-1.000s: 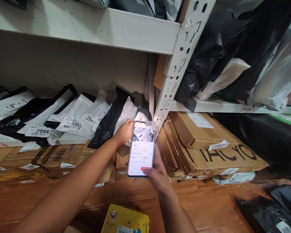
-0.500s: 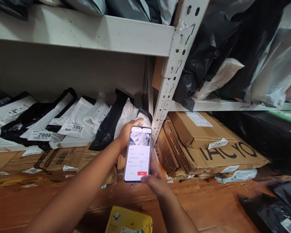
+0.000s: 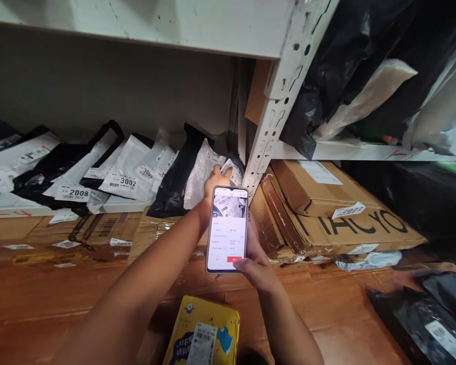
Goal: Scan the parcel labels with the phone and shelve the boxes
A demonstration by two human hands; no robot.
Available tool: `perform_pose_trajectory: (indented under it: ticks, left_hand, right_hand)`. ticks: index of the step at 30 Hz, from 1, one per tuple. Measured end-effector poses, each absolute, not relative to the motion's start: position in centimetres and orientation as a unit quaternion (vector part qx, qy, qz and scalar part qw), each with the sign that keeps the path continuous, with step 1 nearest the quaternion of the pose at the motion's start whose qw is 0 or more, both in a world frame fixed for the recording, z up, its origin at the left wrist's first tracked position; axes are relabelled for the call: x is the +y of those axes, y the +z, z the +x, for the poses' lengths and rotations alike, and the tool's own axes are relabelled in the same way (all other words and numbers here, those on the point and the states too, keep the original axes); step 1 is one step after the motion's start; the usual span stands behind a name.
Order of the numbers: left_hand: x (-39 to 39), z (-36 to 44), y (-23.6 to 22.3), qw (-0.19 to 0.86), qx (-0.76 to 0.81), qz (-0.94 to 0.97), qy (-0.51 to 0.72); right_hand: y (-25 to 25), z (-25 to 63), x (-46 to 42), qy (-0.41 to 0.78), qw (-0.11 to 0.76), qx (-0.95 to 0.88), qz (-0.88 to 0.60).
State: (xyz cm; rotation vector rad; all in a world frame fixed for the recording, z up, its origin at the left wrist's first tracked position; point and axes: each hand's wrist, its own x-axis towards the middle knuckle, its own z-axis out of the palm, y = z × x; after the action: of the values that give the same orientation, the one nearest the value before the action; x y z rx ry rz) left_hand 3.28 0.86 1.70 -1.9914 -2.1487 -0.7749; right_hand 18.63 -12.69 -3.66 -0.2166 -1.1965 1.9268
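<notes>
My right hand (image 3: 257,261) holds a smartphone (image 3: 226,230) upright, screen toward me, with the thumb beside a red button low on the display. The screen's top part shows a camera picture of a printed label. Behind the phone, my left hand (image 3: 215,178) has its fingers bent at a dark parcel (image 3: 235,167) with a white label, at the shelf's right end; its grip is partly hidden. A white plastic mailer (image 3: 202,170) lies against that hand. Left of it leans a black mailer (image 3: 175,175).
More labelled mailers (image 3: 125,170) line the shelf to the left. A white perforated post (image 3: 277,106) rises on the right, beside stacked cardboard boxes (image 3: 349,230). Below, near me, is a yellow package (image 3: 228,314). Black bags (image 3: 414,324) lie on the wooden floor (image 3: 307,294).
The view has tilted down and come nearer to the shelf, so more of the yellow package shows. My left hand remains at the labelled parcel and my right hand still holds the phone.
</notes>
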Motion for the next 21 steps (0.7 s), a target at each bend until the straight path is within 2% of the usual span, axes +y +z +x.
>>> perform_pose_trajectory:
  ticks: [3, 6, 9, 10, 12, 14, 16, 18, 21]
  left_hand:
    - [-1.2, 0.2, 1.2, 0.057, -0.626, -0.719, -0.296]
    - [-5.8, -3.1, -0.5, 0.068, -0.523, -0.756, -0.389]
    - [-13.0, -5.5, -3.4, -0.001, -0.512, -0.734, -0.446]
    - [-15.7, -6.0, -4.7, -0.067, -0.519, -0.727, -0.444]
    - [-20.8, -6.5, -7.4, -0.274, -0.526, -0.684, -0.426]
    - [-24.6, -6.2, -10.0, -0.506, -0.494, -0.552, -0.441]
    - [-26.6, -5.6, -11.6, -0.670, -0.423, -0.392, -0.467]
    - [-27.1, -5.0, -12.1, -0.750, -0.367, -0.279, -0.473]
    - [-26.8, -5.1, -11.9, -0.804, -0.326, -0.203, -0.453]
  right_hand:
    - [-3.5, 18.8, -13.0, 0.770, 0.398, -0.490, -0.093]
    - [-3.7, 18.8, -13.0, 0.795, 0.369, -0.473, -0.086]
    - [-4.9, 18.3, -13.0, 0.817, 0.364, -0.433, -0.109]
    - [-5.6, 17.9, -13.1, 0.821, 0.366, -0.421, -0.123]
    - [-7.3, 16.9, -13.6, 0.821, 0.370, -0.406, -0.158]
    - [-9.1, 15.5, -14.6, 0.819, 0.363, -0.401, -0.193]
    - [-10.8, 14.0, -16.0, 0.821, 0.342, -0.403, -0.218]
    - [-12.1, 12.5, -17.4, 0.828, 0.312, -0.403, -0.235]
    - [-12.8, 10.9, -18.9, 0.825, 0.288, -0.403, -0.273]
